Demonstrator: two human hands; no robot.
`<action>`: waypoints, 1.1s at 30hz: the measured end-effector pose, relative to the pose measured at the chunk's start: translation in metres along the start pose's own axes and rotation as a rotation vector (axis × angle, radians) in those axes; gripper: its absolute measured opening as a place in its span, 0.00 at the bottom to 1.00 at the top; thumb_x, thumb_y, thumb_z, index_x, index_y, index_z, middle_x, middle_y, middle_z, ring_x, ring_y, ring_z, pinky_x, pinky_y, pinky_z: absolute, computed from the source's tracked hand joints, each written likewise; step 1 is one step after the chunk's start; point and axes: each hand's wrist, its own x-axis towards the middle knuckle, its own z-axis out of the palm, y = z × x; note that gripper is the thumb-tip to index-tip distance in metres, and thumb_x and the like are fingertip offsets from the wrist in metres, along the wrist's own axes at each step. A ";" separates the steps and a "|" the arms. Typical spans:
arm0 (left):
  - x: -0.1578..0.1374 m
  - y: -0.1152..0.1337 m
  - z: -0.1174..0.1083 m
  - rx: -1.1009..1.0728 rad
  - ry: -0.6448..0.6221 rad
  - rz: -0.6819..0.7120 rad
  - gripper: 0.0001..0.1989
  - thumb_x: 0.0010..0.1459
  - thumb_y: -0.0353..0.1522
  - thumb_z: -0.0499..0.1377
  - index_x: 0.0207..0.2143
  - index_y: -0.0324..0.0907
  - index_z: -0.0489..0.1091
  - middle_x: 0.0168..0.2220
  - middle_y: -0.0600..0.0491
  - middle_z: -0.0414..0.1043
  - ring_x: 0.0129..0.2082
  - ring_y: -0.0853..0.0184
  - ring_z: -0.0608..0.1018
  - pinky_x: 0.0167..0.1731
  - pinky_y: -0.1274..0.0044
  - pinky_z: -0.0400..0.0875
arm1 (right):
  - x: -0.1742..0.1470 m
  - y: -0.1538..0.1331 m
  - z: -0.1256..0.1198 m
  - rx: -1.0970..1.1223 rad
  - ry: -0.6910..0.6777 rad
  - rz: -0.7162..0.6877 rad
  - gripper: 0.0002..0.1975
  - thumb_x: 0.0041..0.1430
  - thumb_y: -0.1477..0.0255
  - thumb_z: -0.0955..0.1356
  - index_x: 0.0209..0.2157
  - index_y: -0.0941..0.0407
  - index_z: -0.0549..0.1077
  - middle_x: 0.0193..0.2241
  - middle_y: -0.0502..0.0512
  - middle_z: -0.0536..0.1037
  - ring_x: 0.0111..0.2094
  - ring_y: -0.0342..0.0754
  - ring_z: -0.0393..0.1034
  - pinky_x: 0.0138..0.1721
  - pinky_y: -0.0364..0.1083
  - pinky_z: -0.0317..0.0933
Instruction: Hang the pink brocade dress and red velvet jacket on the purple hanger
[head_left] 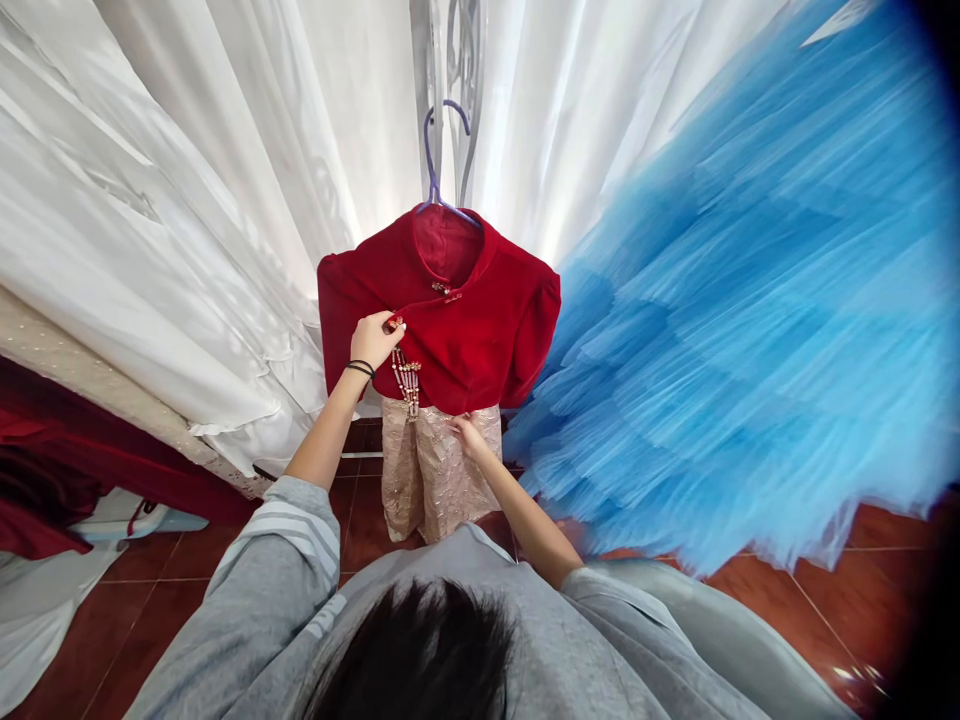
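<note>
A red velvet top with a stand collar hangs in front of me on a purple hanger. My left hand pinches the slanted front edge of the top, by a beaded ornament. Strings of beads dangle just below those fingers. Another ornament sits at the collar. Beneath the top hangs a shiny pale gold garment with a crinkled surface. My right hand is closed at the top's lower hem, where it meets the gold cloth; its fingertips are partly hidden.
White curtains hang behind and to the left. A large blue tulle skirt fills the right side. Dark red cloth lies at the left. Reddish tiles cover the floor, and a pale grey seat is at lower right.
</note>
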 end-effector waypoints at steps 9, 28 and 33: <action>0.014 -0.003 0.004 -0.180 -0.005 -0.074 0.08 0.48 0.35 0.64 0.30 0.42 0.71 0.25 0.56 0.70 0.23 0.70 0.68 0.29 0.77 0.64 | -0.011 -0.005 -0.002 -0.178 -0.020 0.058 0.19 0.51 0.76 0.73 0.24 0.53 0.57 0.14 0.38 0.63 0.16 0.37 0.61 0.22 0.36 0.63; 0.106 0.021 -0.042 0.318 -0.051 0.327 0.37 0.58 0.52 0.58 0.63 0.40 0.61 0.60 0.39 0.67 0.57 0.47 0.72 0.58 0.64 0.63 | -0.078 -0.271 0.147 -1.694 -0.295 -1.677 0.19 0.64 0.69 0.65 0.56 0.48 0.72 0.65 0.58 0.63 0.66 0.63 0.51 0.64 0.68 0.47; 0.104 0.028 -0.052 0.303 0.006 0.306 0.16 0.65 0.42 0.53 0.46 0.40 0.71 0.37 0.46 0.75 0.43 0.55 0.77 0.47 0.70 0.67 | -0.064 -0.282 0.179 -2.113 -0.583 -1.738 0.17 0.69 0.74 0.59 0.34 0.53 0.78 0.39 0.55 0.78 0.51 0.53 0.66 0.65 0.63 0.46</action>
